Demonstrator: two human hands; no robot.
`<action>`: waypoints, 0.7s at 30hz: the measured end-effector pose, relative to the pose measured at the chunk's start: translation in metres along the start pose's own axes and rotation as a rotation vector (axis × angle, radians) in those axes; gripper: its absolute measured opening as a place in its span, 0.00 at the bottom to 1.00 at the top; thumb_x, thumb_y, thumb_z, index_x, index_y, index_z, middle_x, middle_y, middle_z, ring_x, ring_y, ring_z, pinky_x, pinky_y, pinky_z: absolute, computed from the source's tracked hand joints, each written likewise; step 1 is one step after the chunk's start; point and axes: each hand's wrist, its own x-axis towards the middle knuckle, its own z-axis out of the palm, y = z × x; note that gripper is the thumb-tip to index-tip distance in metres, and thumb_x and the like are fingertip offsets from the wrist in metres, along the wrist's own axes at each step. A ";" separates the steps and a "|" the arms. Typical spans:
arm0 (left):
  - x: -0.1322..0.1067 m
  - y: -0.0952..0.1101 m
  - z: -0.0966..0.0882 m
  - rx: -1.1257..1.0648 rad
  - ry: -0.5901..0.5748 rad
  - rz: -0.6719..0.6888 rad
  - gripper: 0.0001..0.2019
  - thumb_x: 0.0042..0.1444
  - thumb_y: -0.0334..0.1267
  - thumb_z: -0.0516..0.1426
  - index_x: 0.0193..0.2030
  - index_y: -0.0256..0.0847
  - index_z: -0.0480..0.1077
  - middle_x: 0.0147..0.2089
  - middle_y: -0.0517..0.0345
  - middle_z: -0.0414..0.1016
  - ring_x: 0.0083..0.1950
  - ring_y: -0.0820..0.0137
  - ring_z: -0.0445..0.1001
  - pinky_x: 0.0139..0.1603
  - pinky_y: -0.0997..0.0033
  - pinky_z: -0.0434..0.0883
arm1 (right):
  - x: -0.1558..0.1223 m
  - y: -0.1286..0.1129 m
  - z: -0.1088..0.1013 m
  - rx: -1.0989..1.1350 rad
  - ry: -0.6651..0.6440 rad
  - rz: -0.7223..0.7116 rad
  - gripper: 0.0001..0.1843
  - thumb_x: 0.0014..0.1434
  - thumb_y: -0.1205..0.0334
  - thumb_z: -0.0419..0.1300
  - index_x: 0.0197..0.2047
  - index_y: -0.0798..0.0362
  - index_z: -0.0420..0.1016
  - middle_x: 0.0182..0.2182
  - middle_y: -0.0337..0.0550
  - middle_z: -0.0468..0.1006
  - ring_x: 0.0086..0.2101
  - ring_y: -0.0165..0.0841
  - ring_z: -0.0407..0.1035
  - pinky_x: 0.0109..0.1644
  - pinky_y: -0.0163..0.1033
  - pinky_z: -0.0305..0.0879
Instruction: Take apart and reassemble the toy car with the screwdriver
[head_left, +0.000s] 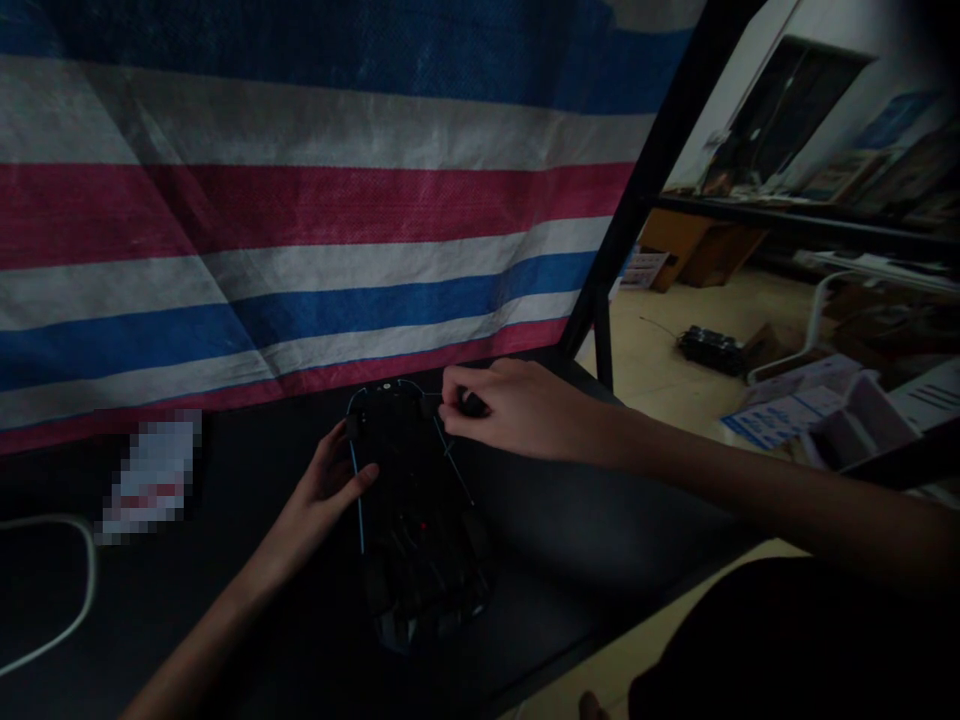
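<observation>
A dark toy car (416,510) lies with its underside up on the black table, thin light-blue lines along its edges. My left hand (337,480) grips the car's left side, thumb over the underside and fingers along the edge. Beside the car's far right corner, my right hand (502,405) is closed in a pinch. Between its fingers shows something small and dark (473,404), too dim to name. A dark wheel (356,424) is visible at the far left corner. A tiny red spot marks the middle of the underside.
A striped tarp (315,210) hangs behind the black table (555,540). On the left lie a blurred-out packet (154,480) and a white cable (91,570). A black frame post (637,200) rises at the right. Boxes (847,410) and a dark device (709,348) sit on the floor beyond.
</observation>
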 end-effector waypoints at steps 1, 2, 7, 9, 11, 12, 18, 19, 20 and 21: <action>0.000 -0.001 -0.001 -0.002 -0.002 0.008 0.39 0.63 0.51 0.62 0.76 0.50 0.51 0.81 0.48 0.51 0.78 0.48 0.56 0.75 0.45 0.59 | 0.000 0.000 0.001 0.001 0.002 0.011 0.06 0.66 0.56 0.57 0.40 0.49 0.71 0.33 0.38 0.77 0.34 0.33 0.70 0.40 0.39 0.56; 0.001 -0.003 -0.002 -0.001 -0.003 0.010 0.39 0.63 0.51 0.62 0.76 0.51 0.51 0.81 0.49 0.51 0.78 0.48 0.56 0.75 0.45 0.60 | 0.001 0.001 0.001 0.017 -0.001 0.010 0.05 0.66 0.58 0.57 0.40 0.49 0.71 0.33 0.38 0.77 0.34 0.32 0.70 0.40 0.38 0.56; 0.001 -0.004 -0.003 0.046 -0.012 -0.021 0.40 0.62 0.54 0.61 0.77 0.51 0.50 0.81 0.49 0.50 0.77 0.49 0.58 0.73 0.49 0.64 | 0.002 0.002 0.003 0.025 0.011 -0.040 0.13 0.58 0.60 0.62 0.46 0.50 0.68 0.35 0.39 0.76 0.34 0.33 0.69 0.37 0.37 0.55; 0.001 -0.004 -0.003 0.077 -0.008 -0.018 0.40 0.63 0.55 0.60 0.76 0.51 0.50 0.81 0.48 0.51 0.77 0.49 0.59 0.72 0.48 0.66 | 0.002 0.001 0.003 -0.030 0.035 -0.019 0.12 0.61 0.58 0.61 0.46 0.50 0.68 0.35 0.41 0.77 0.35 0.34 0.69 0.38 0.38 0.55; 0.000 -0.003 -0.003 0.121 -0.006 -0.008 0.39 0.64 0.55 0.59 0.77 0.51 0.48 0.81 0.46 0.51 0.76 0.48 0.60 0.71 0.48 0.67 | 0.002 0.001 0.004 -0.061 0.039 -0.006 0.07 0.66 0.57 0.57 0.45 0.50 0.70 0.34 0.41 0.77 0.33 0.33 0.69 0.38 0.39 0.54; -0.001 -0.002 -0.004 0.150 -0.002 -0.001 0.39 0.65 0.54 0.58 0.77 0.51 0.47 0.80 0.45 0.51 0.76 0.49 0.61 0.70 0.47 0.67 | 0.002 0.001 0.004 -0.059 0.035 -0.012 0.06 0.67 0.58 0.56 0.44 0.50 0.70 0.33 0.41 0.77 0.32 0.33 0.69 0.38 0.39 0.54; -0.004 0.033 -0.008 0.690 0.194 0.453 0.31 0.63 0.53 0.61 0.71 0.53 0.62 0.70 0.48 0.61 0.70 0.50 0.66 0.69 0.43 0.66 | 0.002 -0.001 0.002 0.020 0.001 -0.094 0.11 0.63 0.63 0.58 0.49 0.52 0.68 0.33 0.40 0.76 0.31 0.32 0.68 0.38 0.38 0.56; -0.004 0.041 -0.005 0.766 0.110 0.505 0.25 0.65 0.52 0.60 0.67 0.53 0.68 0.63 0.50 0.67 0.64 0.53 0.72 0.66 0.46 0.69 | 0.001 -0.002 0.001 0.019 0.002 -0.104 0.12 0.62 0.63 0.59 0.50 0.53 0.67 0.34 0.41 0.77 0.33 0.34 0.69 0.39 0.39 0.57; -0.004 0.049 0.001 0.787 -0.009 0.524 0.20 0.67 0.50 0.57 0.64 0.52 0.71 0.57 0.52 0.71 0.56 0.58 0.77 0.60 0.52 0.75 | 0.000 -0.004 0.000 0.016 0.004 -0.116 0.13 0.61 0.63 0.59 0.50 0.53 0.67 0.37 0.43 0.78 0.36 0.35 0.70 0.41 0.39 0.58; -0.004 0.056 0.008 0.794 -0.128 0.522 0.18 0.69 0.48 0.55 0.62 0.51 0.72 0.53 0.53 0.73 0.51 0.62 0.79 0.54 0.58 0.77 | 0.000 -0.005 0.000 0.014 0.005 -0.128 0.14 0.61 0.63 0.59 0.50 0.53 0.67 0.39 0.45 0.78 0.39 0.36 0.70 0.43 0.40 0.59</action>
